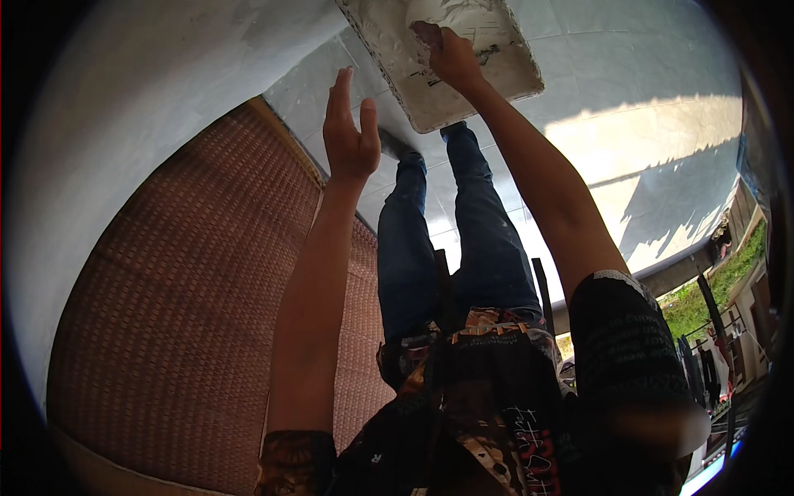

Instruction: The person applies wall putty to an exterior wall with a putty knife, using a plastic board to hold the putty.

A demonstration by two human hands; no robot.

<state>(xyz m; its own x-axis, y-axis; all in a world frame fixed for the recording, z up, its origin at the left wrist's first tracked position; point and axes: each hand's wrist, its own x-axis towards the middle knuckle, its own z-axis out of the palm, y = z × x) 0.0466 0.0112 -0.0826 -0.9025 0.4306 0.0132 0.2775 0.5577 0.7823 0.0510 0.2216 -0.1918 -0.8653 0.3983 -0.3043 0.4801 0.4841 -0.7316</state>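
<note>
My left hand (pixel 351 128) is raised to the left of a shallow rectangular tray (pixel 438 116), its fingers extended and apart from the tray, holding nothing. My right hand (pixel 455 62) grips a small, flat brown tool (pixel 426 33) over the inside of the tray, which is coated with grey-white paste and has dark marks in it. The tray's far end runs out of view at the top edge, and the exact shape of the tool is hard to make out.
Below the tray are my jeans-clad legs (pixel 480 240) on a pale tiled floor (pixel 595 140). A pale smooth wall (pixel 99 99) curves along the left, beside a brown woven panel (pixel 165 289). At the right lie the floor's edge, grass (pixel 744 256) and assorted clutter.
</note>
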